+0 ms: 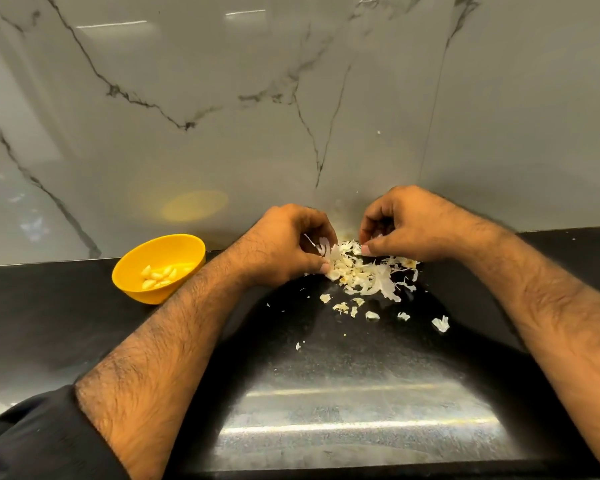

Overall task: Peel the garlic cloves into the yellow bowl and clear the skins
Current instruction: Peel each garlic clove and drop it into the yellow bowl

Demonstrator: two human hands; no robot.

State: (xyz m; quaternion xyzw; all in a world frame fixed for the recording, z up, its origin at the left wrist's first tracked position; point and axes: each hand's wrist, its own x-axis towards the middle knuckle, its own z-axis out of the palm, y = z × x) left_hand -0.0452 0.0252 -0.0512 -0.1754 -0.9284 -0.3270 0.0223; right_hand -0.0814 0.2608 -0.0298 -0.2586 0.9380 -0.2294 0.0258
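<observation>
A black counter [326, 393] fills the near part of the view, glossy along its near edge, with two bare forearms reaching across it toward the back. Loose flakes of skin [371, 315] lie scattered past mid-counter. Just beyond them, close to the back edge, sits the main pile of garlic skins [368, 275]. Both hands work at this pile. The left hand [284, 244] has curled fingers pinching a strip of white skin. The right hand [406, 225] is also curled, thumb tip on the pile; whether it holds a clove cannot be told.

The skins look papery, featherlight and likely to drift, so they are probably best swept together and gathered in a bunch. To the left, at the back edge, the yellow bowl [132, 271] holds several peeled cloves [158, 272], which look smooth, firm and likely slippery. A veined marble wall [222, 98] blocks the far side; open counter lies near and to both sides.
</observation>
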